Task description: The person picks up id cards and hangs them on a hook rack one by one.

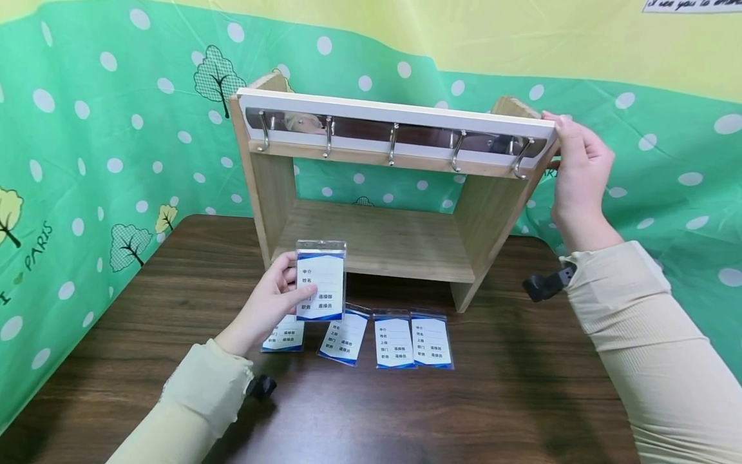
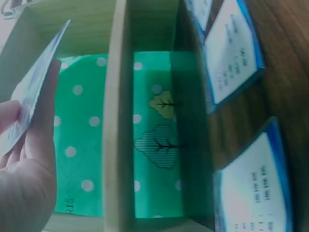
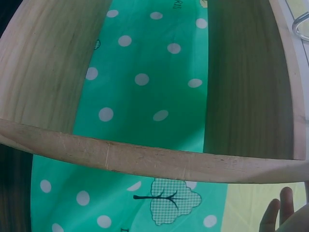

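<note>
My left hand (image 1: 268, 304) pinches a white-and-blue name badge (image 1: 324, 274) in a clear sleeve, thumb on its printed front. It is held up before the lower left of a wooden rack (image 1: 371, 232). In the left wrist view the same badge (image 2: 36, 89) appears nearly edge-on. At the rack's top right corner, my right hand (image 1: 582, 171) grips the end of the white hook rail (image 1: 406, 106). Several bare metal hooks (image 1: 394, 143) line that rail. In the right wrist view, only some fingers (image 3: 286, 205) show beside the rack's side panel.
Several similar badges (image 1: 396, 341) lie face up on the dark wooden table (image 1: 359, 419) before the rack; one is partly covered by the left hand and held badge. A green dotted cloth (image 1: 127, 96) hangs behind. Black straps' ends (image 1: 547, 285) stick out at the wrists.
</note>
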A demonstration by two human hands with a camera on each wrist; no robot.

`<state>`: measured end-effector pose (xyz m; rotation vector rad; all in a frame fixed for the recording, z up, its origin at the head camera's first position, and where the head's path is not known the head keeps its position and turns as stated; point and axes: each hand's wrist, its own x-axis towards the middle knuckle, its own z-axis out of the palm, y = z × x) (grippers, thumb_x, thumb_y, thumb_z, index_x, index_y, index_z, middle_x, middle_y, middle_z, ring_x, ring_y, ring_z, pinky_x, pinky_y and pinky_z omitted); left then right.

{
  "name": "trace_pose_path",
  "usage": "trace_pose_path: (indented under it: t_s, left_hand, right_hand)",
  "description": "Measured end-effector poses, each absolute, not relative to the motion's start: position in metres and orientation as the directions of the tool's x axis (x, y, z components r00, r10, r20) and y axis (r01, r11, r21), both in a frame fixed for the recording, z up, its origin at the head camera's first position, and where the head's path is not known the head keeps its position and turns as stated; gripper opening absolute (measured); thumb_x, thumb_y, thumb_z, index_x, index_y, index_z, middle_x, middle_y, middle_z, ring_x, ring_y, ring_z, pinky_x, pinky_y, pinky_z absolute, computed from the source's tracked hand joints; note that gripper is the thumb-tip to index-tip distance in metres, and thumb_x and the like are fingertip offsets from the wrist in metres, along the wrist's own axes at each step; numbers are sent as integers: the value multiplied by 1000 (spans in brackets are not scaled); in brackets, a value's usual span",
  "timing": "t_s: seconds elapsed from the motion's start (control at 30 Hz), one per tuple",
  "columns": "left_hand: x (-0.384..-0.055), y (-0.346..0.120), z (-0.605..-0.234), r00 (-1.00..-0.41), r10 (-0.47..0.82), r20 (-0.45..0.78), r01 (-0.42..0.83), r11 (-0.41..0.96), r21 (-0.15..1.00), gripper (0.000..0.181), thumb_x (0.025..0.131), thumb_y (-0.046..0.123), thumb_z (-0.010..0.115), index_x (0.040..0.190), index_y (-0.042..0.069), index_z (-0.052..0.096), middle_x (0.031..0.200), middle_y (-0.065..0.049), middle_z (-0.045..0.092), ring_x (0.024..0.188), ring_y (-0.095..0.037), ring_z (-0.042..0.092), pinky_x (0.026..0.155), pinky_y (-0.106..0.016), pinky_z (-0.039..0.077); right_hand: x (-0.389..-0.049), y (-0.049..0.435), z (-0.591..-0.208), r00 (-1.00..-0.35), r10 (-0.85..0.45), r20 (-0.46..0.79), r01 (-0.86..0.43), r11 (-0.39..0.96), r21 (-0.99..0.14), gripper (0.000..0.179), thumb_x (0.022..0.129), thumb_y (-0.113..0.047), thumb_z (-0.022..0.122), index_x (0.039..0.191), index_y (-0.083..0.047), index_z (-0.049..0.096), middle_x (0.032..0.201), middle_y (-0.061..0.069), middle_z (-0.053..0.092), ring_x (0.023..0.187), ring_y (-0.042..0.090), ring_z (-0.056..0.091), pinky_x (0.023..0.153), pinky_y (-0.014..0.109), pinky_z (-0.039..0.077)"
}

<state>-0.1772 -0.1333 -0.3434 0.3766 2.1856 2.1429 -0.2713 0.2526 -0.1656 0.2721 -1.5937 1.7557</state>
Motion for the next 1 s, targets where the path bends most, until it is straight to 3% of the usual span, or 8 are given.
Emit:
trace_pose_path:
  t_s: [0.07, 0.2, 0.3, 0.6, 1.0]
  left_hand:
    - [-176, -133, -338, -969, 202, 146, 147, -9, 989, 47, 97, 2, 58, 139, 4, 36, 130, -27, 60, 99, -17, 71, 82, -39, 59]
    - [-176, -133, -329, -972, 147, 182, 176, -57, 983, 35, 100, 7, 55, 133, 4, 41, 116, -6, 70, 96, -12, 70, 81, -38, 59]
    - [-178, -133, -322, -977, 64, 205, 200, -77, 977, 23, 103, 13, 52, 123, 5, 48, 98, 13, 70, 91, -9, 69, 78, -34, 59]
    - [-185, -137, -292, -950, -107, 292, 300, -62, 952, 10, 101, 22, 58, 103, 13, 57, 83, 13, 69, 79, -5, 67, 71, -25, 56]
    - [-196, -150, -244, -858, -199, 473, 468, 73, 880, 6, 102, 27, 55, 105, 22, 55, 91, 13, 69, 85, -8, 67, 74, -25, 53]
  right_hand:
    - [-271, 252, -166, -701, 373, 608, -643, 40, -765, 19, 93, -20, 66, 87, -6, 78, 105, -3, 76, 98, 10, 61, 66, 23, 41]
    - [-272, 253, -166, -702, 371, 608, -641, 44, -766, 20, 93, -21, 66, 87, -6, 78, 105, -3, 76, 97, 10, 61, 66, 23, 41]
    - [-272, 253, -166, -702, 371, 608, -638, 50, -768, 20, 93, -21, 66, 87, -6, 78, 106, -3, 76, 97, 10, 61, 66, 23, 41]
    - [-271, 254, -165, -716, 371, 592, -619, 57, -784, 21, 94, -23, 66, 88, -7, 78, 107, -5, 76, 99, 9, 60, 68, 23, 41]
    - [-271, 254, -165, -718, 368, 592, -618, 56, -784, 21, 94, -24, 66, 88, -7, 78, 107, -4, 76, 98, 9, 60, 68, 23, 41]
